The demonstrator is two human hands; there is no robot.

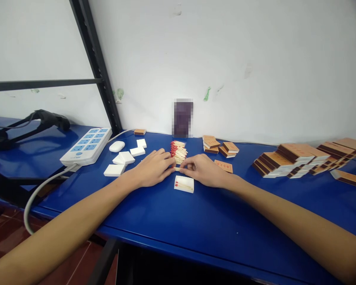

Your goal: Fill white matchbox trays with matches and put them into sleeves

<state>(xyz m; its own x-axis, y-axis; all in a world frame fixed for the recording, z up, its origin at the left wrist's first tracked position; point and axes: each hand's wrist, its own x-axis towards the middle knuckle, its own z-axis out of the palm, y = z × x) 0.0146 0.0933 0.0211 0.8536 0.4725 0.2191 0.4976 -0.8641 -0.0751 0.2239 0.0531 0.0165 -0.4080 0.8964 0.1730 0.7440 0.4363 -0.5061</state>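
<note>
Between my left hand (156, 168) and my right hand (204, 170) lie a few matchsticks (177, 169), pinched at both ends by the fingertips. The red heads are on the left-hand side. Just beyond the fingers is a heap of red-headed matches (178, 150) on the blue table. A white matchbox tray (184, 184) lies open in front of my hands, with several matches along its near side. An orange matchbox sleeve (224, 166) is partly hidden behind my right hand.
White trays (114, 170) lie left, by a white oval case (116, 146) and a power strip (87, 146). Small matchbox stacks (210, 143) stand behind my right hand; larger matchbox stacks (293, 158) fill the right. A black metal frame (95, 59) rises at left.
</note>
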